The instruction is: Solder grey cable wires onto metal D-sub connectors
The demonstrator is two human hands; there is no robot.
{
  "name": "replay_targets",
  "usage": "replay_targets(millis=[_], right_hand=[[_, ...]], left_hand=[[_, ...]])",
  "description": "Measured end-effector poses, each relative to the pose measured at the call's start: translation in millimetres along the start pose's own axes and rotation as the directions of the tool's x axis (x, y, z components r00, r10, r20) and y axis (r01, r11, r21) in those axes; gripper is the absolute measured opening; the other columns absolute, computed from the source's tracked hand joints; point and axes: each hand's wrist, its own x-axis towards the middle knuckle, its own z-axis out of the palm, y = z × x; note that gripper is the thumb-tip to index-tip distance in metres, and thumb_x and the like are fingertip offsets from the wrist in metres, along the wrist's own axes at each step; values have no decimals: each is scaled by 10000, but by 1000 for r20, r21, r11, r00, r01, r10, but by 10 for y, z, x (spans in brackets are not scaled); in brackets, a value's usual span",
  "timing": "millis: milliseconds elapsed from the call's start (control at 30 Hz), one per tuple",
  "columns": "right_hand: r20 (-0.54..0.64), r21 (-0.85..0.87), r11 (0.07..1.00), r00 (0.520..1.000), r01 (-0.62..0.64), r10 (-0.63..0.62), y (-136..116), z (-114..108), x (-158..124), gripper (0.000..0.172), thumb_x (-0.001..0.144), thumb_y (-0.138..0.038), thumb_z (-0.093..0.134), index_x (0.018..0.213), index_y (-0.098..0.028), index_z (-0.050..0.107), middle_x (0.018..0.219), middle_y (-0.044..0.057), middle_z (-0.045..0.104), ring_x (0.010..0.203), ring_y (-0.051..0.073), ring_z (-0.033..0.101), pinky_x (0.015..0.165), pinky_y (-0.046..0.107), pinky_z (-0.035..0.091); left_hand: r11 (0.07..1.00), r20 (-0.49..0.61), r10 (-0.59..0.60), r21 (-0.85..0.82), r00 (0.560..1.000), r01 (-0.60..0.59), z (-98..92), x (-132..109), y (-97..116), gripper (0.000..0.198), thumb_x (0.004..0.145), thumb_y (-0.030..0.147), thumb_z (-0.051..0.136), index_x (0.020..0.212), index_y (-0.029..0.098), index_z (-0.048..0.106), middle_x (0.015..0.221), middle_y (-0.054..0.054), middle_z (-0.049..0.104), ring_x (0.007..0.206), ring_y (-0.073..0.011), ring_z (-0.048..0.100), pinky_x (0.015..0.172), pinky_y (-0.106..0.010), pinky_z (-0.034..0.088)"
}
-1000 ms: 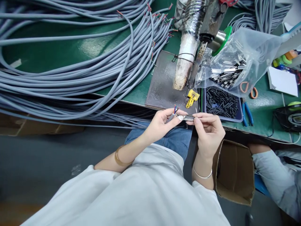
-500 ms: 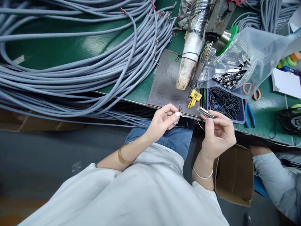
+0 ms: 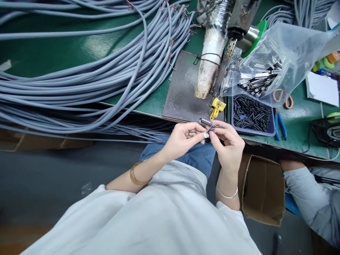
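My left hand (image 3: pixel 186 138) is closed in a pinch on the end of a grey cable whose coloured inner wires (image 3: pixel 209 129) stick out between the fingertips. My right hand (image 3: pixel 228 143) is closed on a small metal multi-pin connector (image 3: pixel 206 123), held right against those wire ends. Both hands meet just in front of the bench edge, over my lap, below a yellow clip (image 3: pixel 216 107) on a dark metal plate (image 3: pixel 183 88).
A big bundle of grey cables (image 3: pixel 87 71) covers the green bench (image 3: pixel 300 120). A wrapped soldering tool (image 3: pixel 209 63), a plastic bag of connectors (image 3: pixel 265 71), a tray of black tubes (image 3: pixel 249 113), blue pliers (image 3: pixel 280 125) and a cardboard box (image 3: pixel 265 191) stand near. Another person's sleeve (image 3: pixel 310 198) is at right.
My right hand, which had drawn away to the right with the connector, has come back left and now holds it against the wire ends in my left hand.
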Motion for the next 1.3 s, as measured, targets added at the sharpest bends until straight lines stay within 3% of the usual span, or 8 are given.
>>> replay_targets(millis=[300, 400, 533, 633, 800, 933, 1133, 1300], right_hand=[[1, -8, 1000, 1000, -28, 28, -14, 15, -9, 70, 866, -190, 688, 880, -235, 740, 1127, 56, 752, 1013, 192, 748, 893, 350, 648], [-6, 87, 993, 996, -83, 84, -5, 34, -8, 49, 851, -182, 695, 845, -221, 724, 1124, 58, 753, 975, 179, 755, 855, 321, 653], [-24, 167, 978, 991, -125, 130, 33, 78, -23, 18, 842, -207, 714, 853, -215, 727, 1131, 71, 754, 1047, 194, 745, 857, 317, 649], [-24, 191, 973, 991, -126, 133, 52, 114, -46, 27, 845, -225, 724, 869, -213, 730, 1140, 77, 751, 1036, 197, 751, 859, 328, 652], [-118, 122, 991, 990, -62, 76, 14, 114, -73, 49, 889, -251, 703, 878, -218, 738, 1155, 78, 744, 984, 202, 766, 903, 389, 655], [-194, -44, 998, 979, 48, -56, -26, 41, -76, 121, 897, -220, 708, 988, -257, 778, 1152, 63, 754, 1081, 218, 738, 947, 422, 637], [-34, -269, 934, 967, 235, -253, -2, 20, -114, 327, 903, -159, 691, 1157, -355, 751, 1236, 31, 732, 1064, 194, 741, 947, 381, 640], [-10, -305, 917, 962, 258, -274, 12, 74, -137, 229, 909, -139, 665, 1062, -290, 744, 1187, 49, 747, 1059, 197, 743, 946, 380, 642]], left_hand=[[967, 12, 127, 221, 992, -126, -3, -29, -56, 152, 875, 285, 739, 892, 135, 750, 897, -62, 764, 788, -128, 689, 754, -219, 552], [991, 19, 86, 105, 996, -88, 29, -27, -40, 165, 876, 293, 743, 884, 133, 700, 806, -31, 719, 670, -84, 639, 657, -184, 517], [993, 24, -39, -110, 999, 41, 72, -9, 2, 324, 825, 414, 790, 847, 149, 606, 585, 48, 582, 418, -26, 413, 418, -159, 318], [986, -17, -83, -147, 996, 79, 79, 7, 26, 376, 749, 431, 846, 818, 151, 604, 556, 67, 534, 414, -21, 379, 409, -162, 279], [986, -80, -95, -148, 992, 83, 27, 28, 58, 319, 730, 378, 843, 783, 152, 625, 534, 79, 472, 439, -23, 335, 426, -164, 244], [983, -89, -90, -170, 992, 74, -14, 27, 93, 296, 715, 320, 844, 748, 156, 599, 521, 95, 416, 441, -18, 270, 422, -161, 202], [975, -28, -126, -185, 992, 119, -24, 13, 96, 307, 709, 314, 842, 735, 157, 579, 542, 88, 437, 452, -22, 298, 429, -158, 225], [978, 5, -112, -176, 994, 111, -10, 14, 70, 307, 715, 296, 850, 738, 151, 580, 565, 82, 471, 466, -21, 338, 453, -155, 281]])
